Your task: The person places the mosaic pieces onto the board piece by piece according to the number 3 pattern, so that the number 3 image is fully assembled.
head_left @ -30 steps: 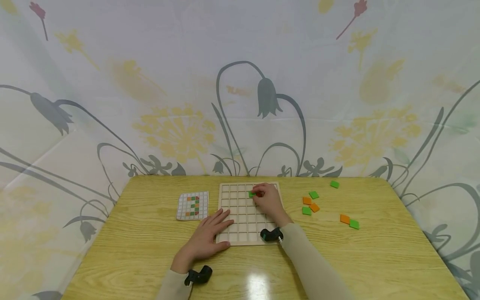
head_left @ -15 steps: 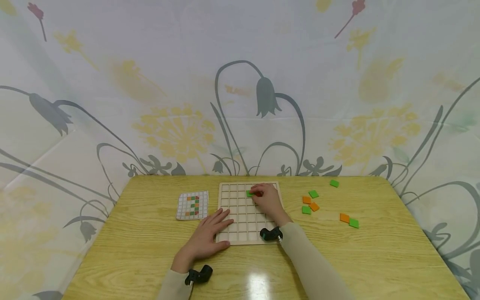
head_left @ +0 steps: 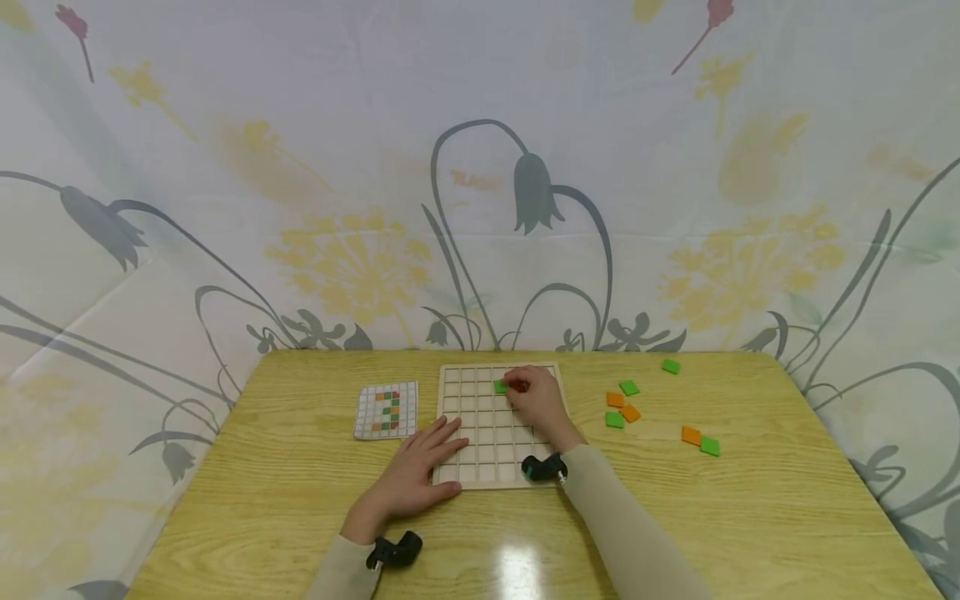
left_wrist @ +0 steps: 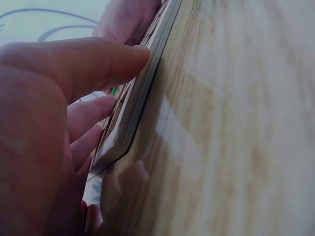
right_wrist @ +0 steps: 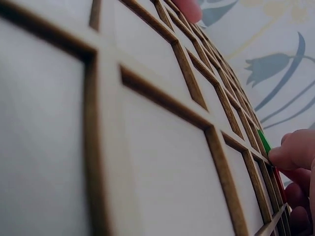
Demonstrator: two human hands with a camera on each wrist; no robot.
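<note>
A pale wooden grid board point(head_left: 485, 476) lies on the table before me. My left hand point(head_left: 414, 473) rests with spread fingers on its lower left corner, thumb along the near edge. Over the upper rows my right hand point(head_left: 534, 400) pinches a green square tile point(head_left: 500, 387). In the right wrist view the tile point(right_wrist: 264, 141) stands tilted at the fingertips. A red tile point(right_wrist: 280, 186) shows close below it, partly hidden by the fingers. The left wrist view has the left thumb point(left_wrist: 113, 61) against the board's rim point(left_wrist: 140, 98).
Left of the board lies a pattern card point(head_left: 365, 408) printed with coloured squares. Loose tiles are spread to the right, among them a green tile point(head_left: 671, 367), an orange tile point(head_left: 615, 400) and another green tile point(head_left: 709, 447). A flower-patterned curtain point(head_left: 480, 208) hangs behind the table.
The green tile in my right hand has shifted slightly left over the top rows of the board. My left hand stays in place.
</note>
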